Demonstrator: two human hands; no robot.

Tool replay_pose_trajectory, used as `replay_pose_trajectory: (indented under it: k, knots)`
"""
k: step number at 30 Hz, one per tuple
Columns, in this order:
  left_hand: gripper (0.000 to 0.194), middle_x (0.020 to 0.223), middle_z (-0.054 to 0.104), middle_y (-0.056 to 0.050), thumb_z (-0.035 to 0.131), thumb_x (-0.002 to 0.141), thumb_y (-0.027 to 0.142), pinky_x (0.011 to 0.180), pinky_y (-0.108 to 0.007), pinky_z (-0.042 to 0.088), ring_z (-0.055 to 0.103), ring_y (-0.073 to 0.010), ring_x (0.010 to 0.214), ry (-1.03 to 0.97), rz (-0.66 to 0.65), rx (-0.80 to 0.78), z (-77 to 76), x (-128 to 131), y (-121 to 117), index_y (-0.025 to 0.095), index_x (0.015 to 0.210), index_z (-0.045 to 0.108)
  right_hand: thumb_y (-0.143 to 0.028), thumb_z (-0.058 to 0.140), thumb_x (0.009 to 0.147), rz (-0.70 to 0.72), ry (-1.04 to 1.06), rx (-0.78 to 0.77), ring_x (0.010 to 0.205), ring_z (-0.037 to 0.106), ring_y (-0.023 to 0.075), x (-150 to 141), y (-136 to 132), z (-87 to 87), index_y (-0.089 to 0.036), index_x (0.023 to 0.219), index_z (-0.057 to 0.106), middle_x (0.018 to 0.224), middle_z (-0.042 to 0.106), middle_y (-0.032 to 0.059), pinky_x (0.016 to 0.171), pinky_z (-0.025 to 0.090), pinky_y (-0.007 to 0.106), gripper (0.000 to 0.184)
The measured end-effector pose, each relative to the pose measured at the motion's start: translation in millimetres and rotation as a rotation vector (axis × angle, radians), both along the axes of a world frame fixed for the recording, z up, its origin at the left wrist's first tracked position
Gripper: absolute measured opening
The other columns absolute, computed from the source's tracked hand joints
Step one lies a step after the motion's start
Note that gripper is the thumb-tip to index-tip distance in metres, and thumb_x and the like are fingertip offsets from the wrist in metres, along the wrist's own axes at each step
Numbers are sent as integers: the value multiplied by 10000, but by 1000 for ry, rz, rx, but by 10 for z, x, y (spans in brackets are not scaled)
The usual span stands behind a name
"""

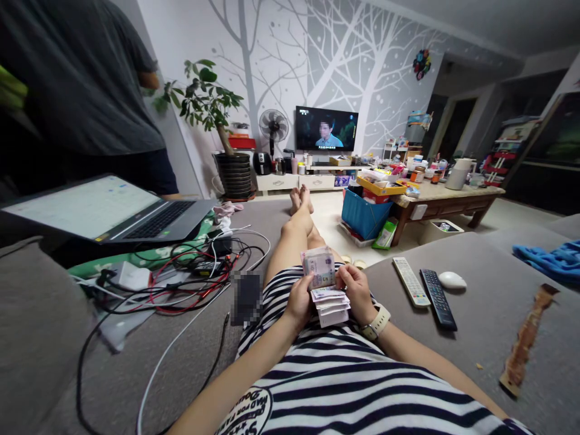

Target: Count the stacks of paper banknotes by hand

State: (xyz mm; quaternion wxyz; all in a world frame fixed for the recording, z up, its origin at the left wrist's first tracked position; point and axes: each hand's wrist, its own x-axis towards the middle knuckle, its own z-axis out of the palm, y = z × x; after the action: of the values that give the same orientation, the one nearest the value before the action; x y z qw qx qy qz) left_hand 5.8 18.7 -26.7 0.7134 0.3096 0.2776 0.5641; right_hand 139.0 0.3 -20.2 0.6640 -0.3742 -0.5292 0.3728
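A small stack of banknotes (321,270) is upright over my lap, its top note pale purple with a 5 on it. My left hand (299,302) is closed around the stack's lower left side, thumb on its face. At the right edge of the notes, my right hand (357,293) has its thumb and fingers pinched together; a pale watch band circles that wrist. Below, several folded notes (332,307) fan downward between the two hands. Which fingers hold these lower notes is partly hidden. Striped cloth (326,374) covers my lap beneath.
Two remotes (411,282) and a white mouse (452,280) lie on the sofa to my right, with a brown strip (528,344) beyond. Tangled cables (194,272), an open laptop (158,220) and a blurred dark object (248,299) are left. A person (90,84) stands behind the laptop.
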Motion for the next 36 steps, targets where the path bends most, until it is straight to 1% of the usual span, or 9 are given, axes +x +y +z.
replay_pose_trajectory:
  k: [5,8,10,14,20,24,30,33,36]
  knots:
    - [268,802,784,-88,757,664,371,940,-451,520,712,-323,986,37,12,-1,-9,-9,2,148,809,730,-482,719,788,-70,7,-3,589,452,137,6,24,0,-198,693,575,621,531,-38,589,385,269,333]
    - [206,828,788,-70,757,678,335,933,-480,517,698,-347,1031,31,-7,-5,-30,-7,17,172,800,724,-478,737,764,-91,25,-20,597,454,137,9,44,-6,-199,707,567,634,527,-39,595,392,267,331]
    - [207,860,789,-71,766,670,314,933,-479,516,692,-353,1044,30,-16,-4,-47,-9,27,172,813,721,-481,725,768,-85,21,-26,600,458,138,10,48,-6,-199,692,560,635,528,-37,600,397,269,335]
    - [226,848,785,-84,762,671,293,944,-459,507,694,-343,1026,39,-8,-5,-67,-21,41,150,841,726,-465,697,787,-50,12,-31,592,452,136,4,35,7,-199,645,540,623,530,-34,594,394,269,340]
    - [227,818,778,-82,719,734,379,938,-442,505,681,-335,1055,36,34,-23,-55,-19,50,160,792,726,-479,708,777,-21,25,-42,582,450,134,-8,2,32,-197,642,544,614,529,-33,589,390,270,353]
    - [226,802,778,-75,707,753,393,928,-433,512,680,-338,1068,51,60,-17,-57,-14,58,168,769,722,-487,712,777,-12,31,-36,580,449,134,-13,-17,41,-195,642,552,612,530,-31,581,385,269,360]
    - [214,804,779,-37,699,751,430,899,-436,544,701,-319,1039,65,39,-1,-148,-25,105,216,755,713,-496,717,769,-18,32,-40,571,441,132,-16,-26,46,-194,636,554,597,525,-35,574,379,266,368]
    - [193,767,769,-25,683,762,413,899,-440,550,712,-307,1009,69,44,7,-180,-28,125,223,746,714,-498,696,783,-18,29,-37,568,430,131,-9,-22,44,-197,632,545,591,512,-37,572,365,265,369]
    - [189,762,766,-37,672,770,383,916,-443,544,712,-309,1009,54,43,10,-163,-18,116,201,759,721,-500,639,832,-40,-4,-9,564,420,135,-1,-15,39,-202,595,520,568,487,-36,579,355,272,399]
